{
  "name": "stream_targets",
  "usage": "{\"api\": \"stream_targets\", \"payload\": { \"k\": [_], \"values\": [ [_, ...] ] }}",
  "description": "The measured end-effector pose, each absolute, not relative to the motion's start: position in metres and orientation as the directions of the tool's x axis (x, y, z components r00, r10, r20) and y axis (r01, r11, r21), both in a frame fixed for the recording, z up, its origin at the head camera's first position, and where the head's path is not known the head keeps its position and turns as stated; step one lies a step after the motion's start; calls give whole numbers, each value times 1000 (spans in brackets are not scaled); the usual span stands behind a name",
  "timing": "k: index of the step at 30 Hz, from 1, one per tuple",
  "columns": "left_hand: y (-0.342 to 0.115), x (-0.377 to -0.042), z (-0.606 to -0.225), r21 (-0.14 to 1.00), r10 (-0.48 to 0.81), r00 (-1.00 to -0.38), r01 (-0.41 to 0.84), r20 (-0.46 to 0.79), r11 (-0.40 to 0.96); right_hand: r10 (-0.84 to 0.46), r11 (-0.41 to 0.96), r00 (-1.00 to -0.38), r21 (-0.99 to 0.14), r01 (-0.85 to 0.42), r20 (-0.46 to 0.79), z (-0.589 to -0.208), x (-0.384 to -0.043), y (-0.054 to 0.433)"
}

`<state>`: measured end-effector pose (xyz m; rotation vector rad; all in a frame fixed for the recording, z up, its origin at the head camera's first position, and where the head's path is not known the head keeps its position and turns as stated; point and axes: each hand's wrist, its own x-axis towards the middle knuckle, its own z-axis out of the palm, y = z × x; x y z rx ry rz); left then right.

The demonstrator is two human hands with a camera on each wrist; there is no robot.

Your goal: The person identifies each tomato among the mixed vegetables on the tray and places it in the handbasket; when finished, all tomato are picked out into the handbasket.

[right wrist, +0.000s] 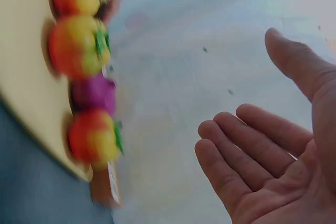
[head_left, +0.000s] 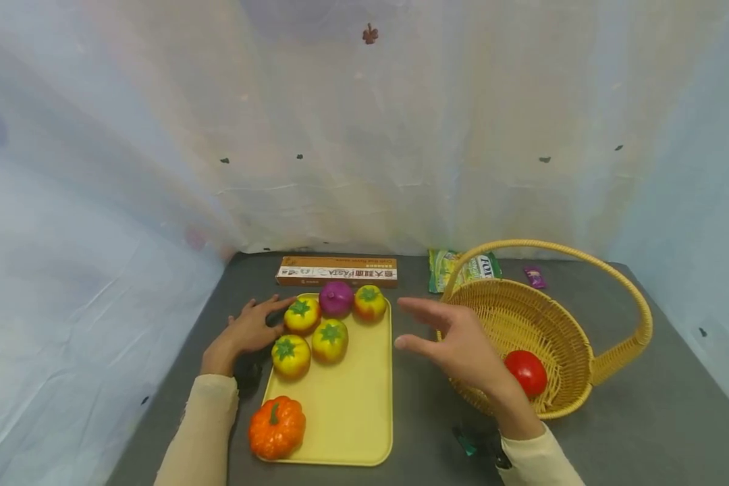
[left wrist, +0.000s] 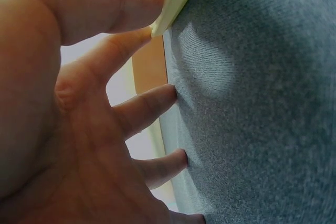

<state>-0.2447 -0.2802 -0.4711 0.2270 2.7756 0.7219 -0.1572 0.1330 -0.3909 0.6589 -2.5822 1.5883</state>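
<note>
Pale sheeting w/ small dark spots [head_left: 364, 135] hangs behind & along both sides of a dk gray counter [head_left: 413, 405]. Yellow tray [head_left: 352, 412] lies flat on it, approx. center, long side running away from the person. L hand [head_left: 249, 333] at tray's far L side: not clenched, fingers spread; L wrist cam has thumb & index touching tray rim, other fingertips down on counter. R hand [head_left: 462, 341] free, nothing in it, fingers extended, thumb apart; it's up btwn tray & basket [head_left: 522, 304], tips pointing at tray's R edge w/o contact. On tray: 4 yellow-red fruits w/ green tops [head_left: 330, 341] toward far end, purple onion [head_left: 337, 299] at far edge btwn 2 of them, orange pumpkin [head_left: 277, 428] at near L corner. Woven basket, tall handle, stands R of tray w/ 1 red tomato [head_left: 527, 373] inside. Beyond tray: pasta box [head_left: 337, 272], lettering upside down. Behind basket: green-yellow pkt [head_left: 440, 273] & small purple sachet [head_left: 535, 277]. R wrist cam: tray items blurry.
</note>
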Motion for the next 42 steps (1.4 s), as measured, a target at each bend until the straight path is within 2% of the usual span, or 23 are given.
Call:
{"api": "stream_targets", "payload": {
  "k": [6, 11, 18, 23, 33, 37, 42],
  "values": [
    [-277, -246, -469, 500, 225, -954, 99, -199, 860, -416, 371, -885, -850, -374, 208, -404, -168, 92],
    [-274, -248, -470, 490, 216, -953, 88, -210, 867, -464, 415, -875, -838, -355, 141, -424, -174, 67],
    [-272, -250, -471, 488, 209, -954, 81, -214, 869, -392, 582, -918, -756, -300, 63, -449, -184, 41],
    [-272, -250, -471, 491, 207, -954, 77, -217, 868, -375, 619, -926, -728, -294, 55, -455, -191, 24],
    [-274, -250, -472, 498, 210, -954, 78, -214, 864, -377, 600, -922, -736, -314, 87, -460, -196, 16],
    [-277, -249, -473, 498, 205, -955, 73, -216, 864, -397, 561, -910, -753, -344, 120, -457, -190, 26],
    [-280, -249, -474, 488, 195, -955, 64, -224, 870, -447, 474, -883, -798, -372, 146, -435, -172, 52]
  ]
}}
